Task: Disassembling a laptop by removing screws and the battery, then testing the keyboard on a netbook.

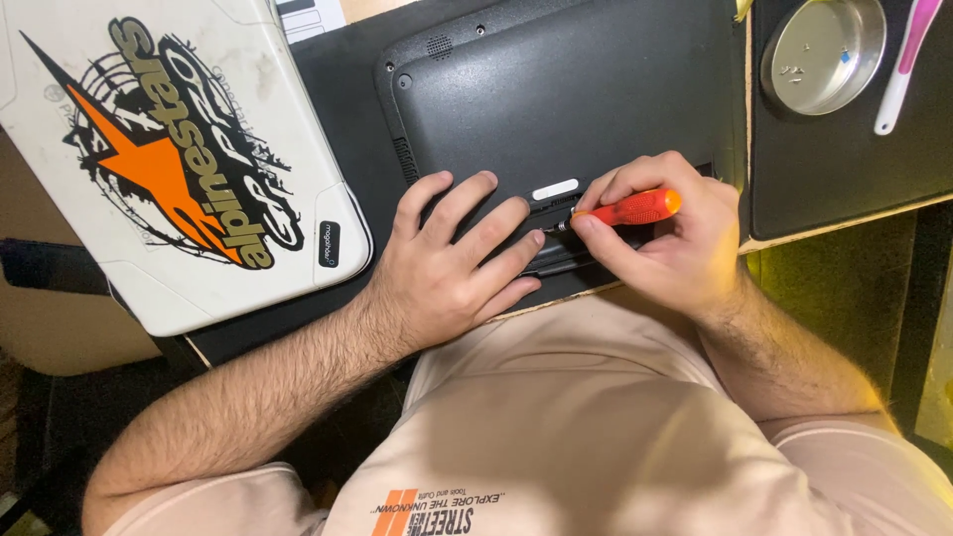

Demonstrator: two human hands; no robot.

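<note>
Screwdriver (623,210) tip hidden behind fingers (516,238)

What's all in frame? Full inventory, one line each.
laptop: 1, black, underside up, centre of mat
screwdriver: 1, orange handle, tip at laptop's near edge
white case: 1, white with orange and black graphic, left
metal dish: 1, silver, top right, small bits inside
pink tool: 1, pink and white, right of dish
black mat: 1, under everything
left hand: 1, flat on laptop
right hand: 1, fingers around screwdriver
</note>
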